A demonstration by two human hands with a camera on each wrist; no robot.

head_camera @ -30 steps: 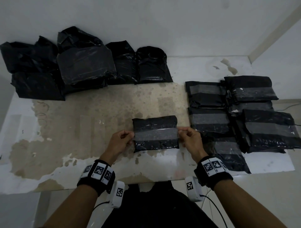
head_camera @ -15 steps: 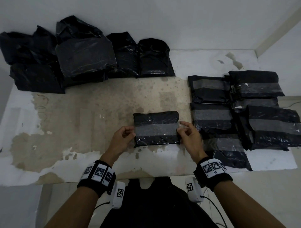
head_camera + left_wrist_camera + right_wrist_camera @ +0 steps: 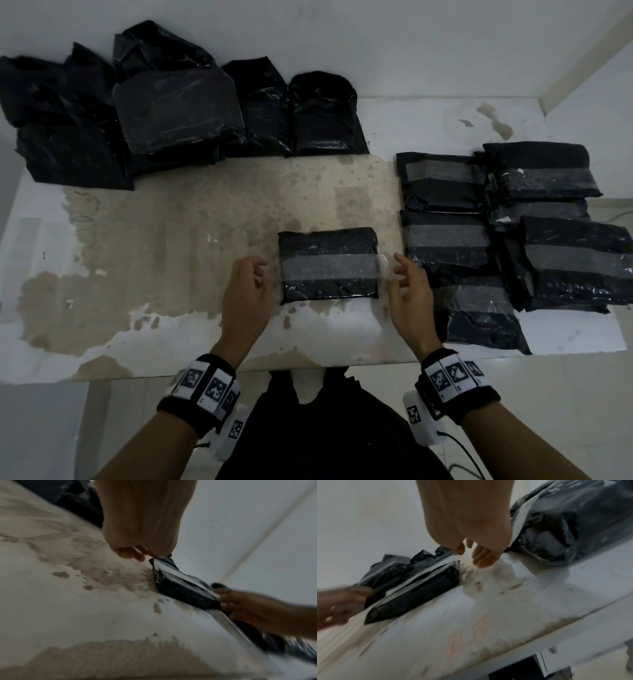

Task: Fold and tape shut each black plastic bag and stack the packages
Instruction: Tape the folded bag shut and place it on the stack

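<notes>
Stretching wide, the worn surface (image 3: 171, 240) carries untaped bags (image 3: 178, 109) along its far edge and taped packages (image 3: 513, 240) stacked toward its right edge. Bare room lies left of centre. Near the front edge sits one taped package (image 3: 329, 265). The left hand (image 3: 248, 291) and right hand (image 3: 409, 291) flank its short sides, fingers loosely spread, gripping nothing.

The small folded black plastic package (image 3: 328, 265) is glossy and crinkled, banded by a strip of clear, shiny tape (image 3: 330, 267). The white tabletop (image 3: 171, 260) looks smooth at its edges — its coating worn away to rough, matt beige patches. Unsealed black bags (image 3: 178, 109) show wrinkled film — faintly glossy.
</notes>
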